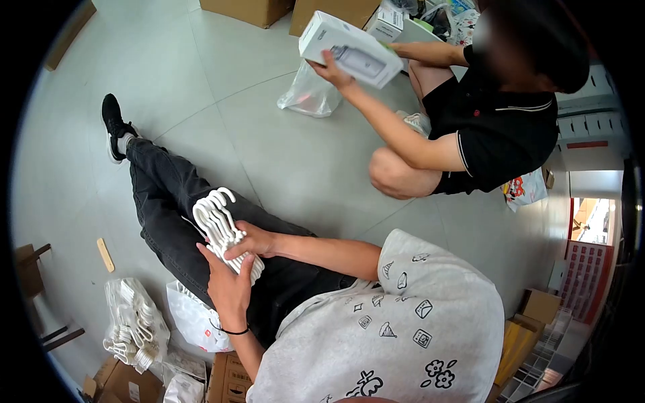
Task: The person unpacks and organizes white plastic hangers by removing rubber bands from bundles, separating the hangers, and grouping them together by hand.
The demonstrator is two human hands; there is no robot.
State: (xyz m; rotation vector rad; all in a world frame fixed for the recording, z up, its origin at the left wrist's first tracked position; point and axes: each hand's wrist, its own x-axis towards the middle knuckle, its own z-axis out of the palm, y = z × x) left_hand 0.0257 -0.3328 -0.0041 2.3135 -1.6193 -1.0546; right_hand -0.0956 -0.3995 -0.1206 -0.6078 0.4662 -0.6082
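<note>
A bundle of white plastic clothes hangers [216, 218] lies over my thighs, hooks pointing up and away from me. My right hand [254, 240] is wrapped around the bundle just below the hooks. From the near side my left hand [228, 285], with a dark band on its wrist, also grips the hangers, thumb and fingers along their lower part. The hangers' arms are partly hidden behind both hands. Beneath them are my dark trousers [168, 208].
Another person [497, 127] crouches at the upper right, holding a white printed box [353, 52]. Bagged white hangers [134, 322] lie at lower left, beside a white plastic bag [191, 316] and cardboard boxes [124, 379]. A clear bag [309, 94] rests on the tiled floor [295, 161].
</note>
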